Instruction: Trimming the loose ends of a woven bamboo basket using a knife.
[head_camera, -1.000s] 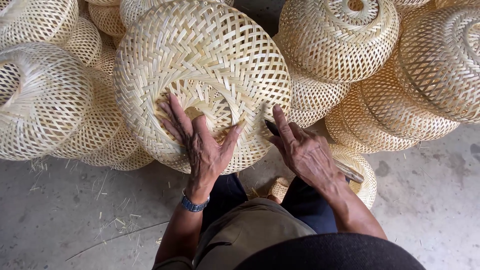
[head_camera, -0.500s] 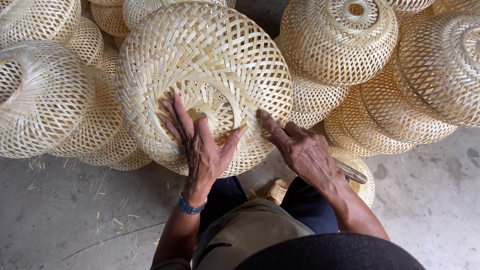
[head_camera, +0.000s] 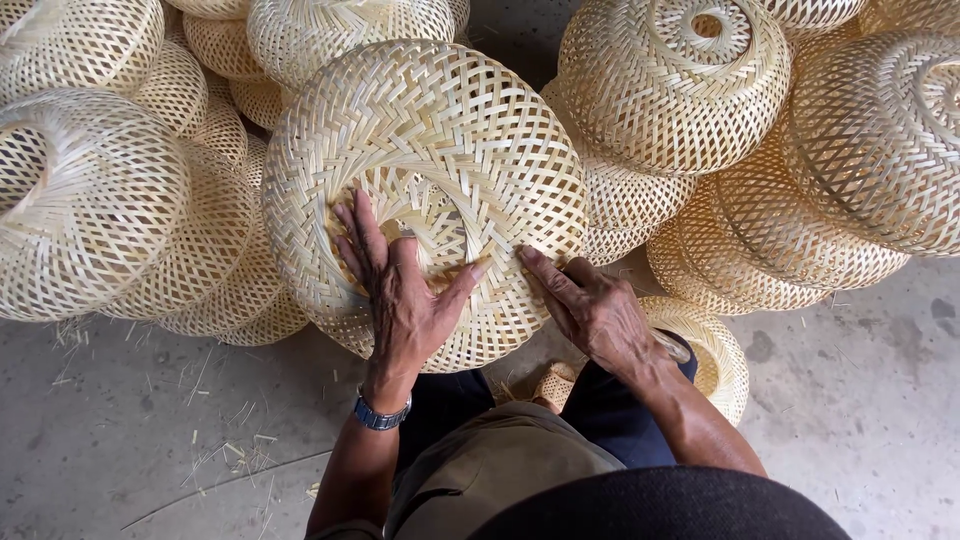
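Woven basket (head_camera: 425, 190) under left hand (head_camera: 405, 300), right hand (head_camera: 600, 315) at edge.

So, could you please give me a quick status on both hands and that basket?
Left hand flat on woven basket, fingers spread. Right hand pressing its lower right edge. Basket on lap, finished woven shades crowding both sides.

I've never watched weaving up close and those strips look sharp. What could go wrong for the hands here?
The left hand lies flat on the woven basket, so a stiff strip end might prick or splinter it. The right hand presses only its edge, so the round basket could roll off the lap. Loose slivers on the floor could jab too.
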